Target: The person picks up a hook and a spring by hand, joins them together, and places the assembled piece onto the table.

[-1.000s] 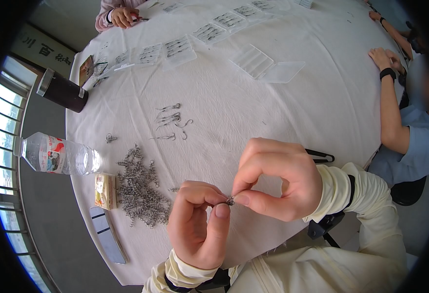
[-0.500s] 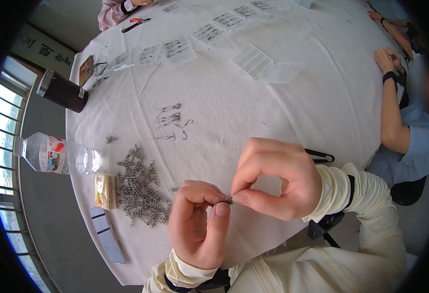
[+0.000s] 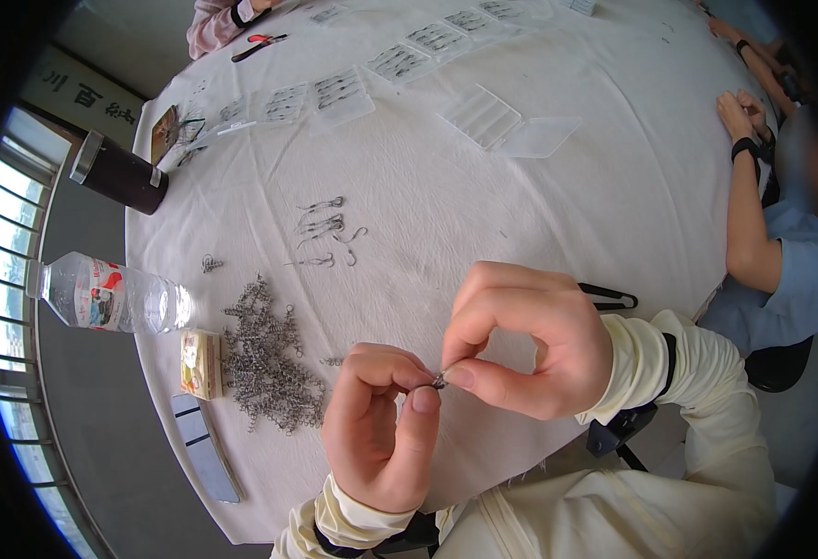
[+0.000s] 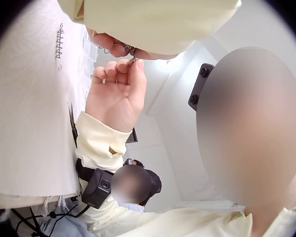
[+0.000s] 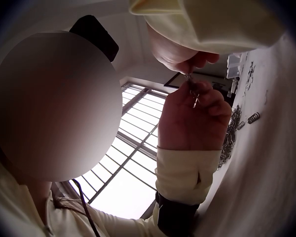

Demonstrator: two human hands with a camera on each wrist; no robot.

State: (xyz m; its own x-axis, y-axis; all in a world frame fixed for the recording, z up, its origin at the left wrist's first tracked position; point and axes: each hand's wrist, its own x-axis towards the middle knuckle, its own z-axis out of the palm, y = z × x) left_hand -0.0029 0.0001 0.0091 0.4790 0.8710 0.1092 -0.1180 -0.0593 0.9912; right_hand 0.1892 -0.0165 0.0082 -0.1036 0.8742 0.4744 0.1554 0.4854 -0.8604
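Observation:
My left hand (image 3: 371,433) and right hand (image 3: 532,340) meet over the near part of the table. Between thumb and fingertips, each pinches one small dark wire piece (image 3: 439,381). Coiled turns show on this wire spring (image 4: 130,50) in the left wrist view; a thin bright end (image 5: 195,102) sticks out beside the left fingers in the right wrist view. Fingertips cover most of it. Left of my left hand lies a heap of metal wire springs (image 3: 264,368). Farther off, several fish hooks (image 3: 323,226) lie in a loose group.
At the left edge are a lying plastic bottle (image 3: 115,295), a tissue pack (image 3: 201,365), a phone (image 3: 206,447) and a dark tumbler (image 3: 120,173). Clear boxes (image 3: 342,93) of hooks line the far side, near an open box (image 3: 511,126) and red-handled pliers (image 3: 258,47). Others sit around.
The far person's hand has let go of the pliers, now on the cloth, and drawn back. My hands keep their pinch, with only slight finger shifts.

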